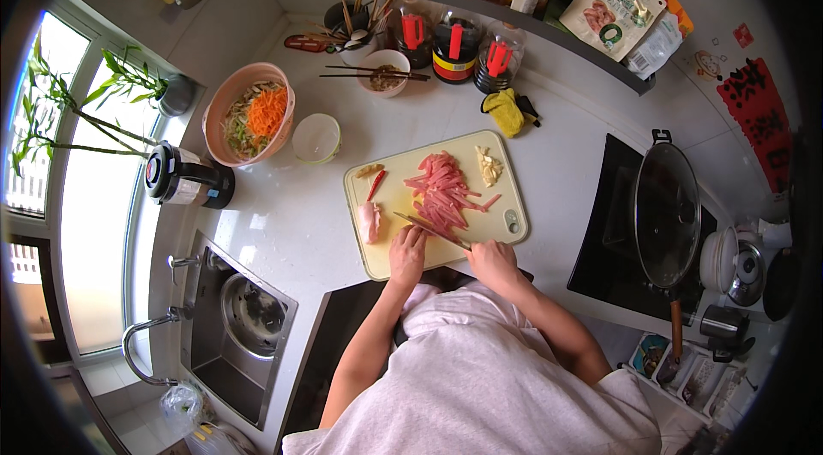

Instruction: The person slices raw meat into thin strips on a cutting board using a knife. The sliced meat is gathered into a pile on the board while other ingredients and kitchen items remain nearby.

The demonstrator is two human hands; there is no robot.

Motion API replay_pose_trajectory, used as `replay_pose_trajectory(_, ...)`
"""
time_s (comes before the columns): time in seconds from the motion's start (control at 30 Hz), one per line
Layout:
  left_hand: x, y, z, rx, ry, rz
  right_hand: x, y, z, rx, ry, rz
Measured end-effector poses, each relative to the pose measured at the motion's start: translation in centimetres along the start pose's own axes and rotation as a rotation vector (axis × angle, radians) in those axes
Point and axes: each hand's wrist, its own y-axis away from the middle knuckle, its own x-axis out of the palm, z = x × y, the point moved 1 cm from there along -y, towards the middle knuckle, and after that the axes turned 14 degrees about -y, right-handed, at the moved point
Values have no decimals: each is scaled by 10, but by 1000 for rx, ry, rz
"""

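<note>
My right hand (494,264) is closed on the handle of a kitchen knife (432,229), its blade pointing left over the lower part of a pale yellow cutting board (443,250). The fingertips of my left hand (407,254) rest beside the blade, bent over the board; what lies under them is hidden. Just above the blade lies a pile of sliced raw meat (443,188). A larger piece of raw meat (369,222) sits at the board's left, below a red chili (376,186) and a piece of ginger (368,170). Garlic cloves (488,167) lie at the upper right.
A pink basket (211,114) of shredded vegetables and an empty bowl (317,138) stand upper left. Chopsticks lie across another bowl (386,90). A yellow cloth (505,113) lies above the board. The sink (225,371) is lower left; a lidded pan (667,214) stands on the cooktop at right.
</note>
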Motion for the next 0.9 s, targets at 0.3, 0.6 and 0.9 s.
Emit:
replay_pose_trajectory(0.3, 0, -1, -2, -110, 45, -5, 9, -13, 1, 68, 36, 116)
replay_pose_trajectory(0.6, 0, 2, 23, -42, 3, 62, 15, -28, 18, 107, 3, 185)
replay_pose_trajectory(0.9, 4, 13, -9, -55, 32, 16, 41, -29, 7, 125, 52, 133)
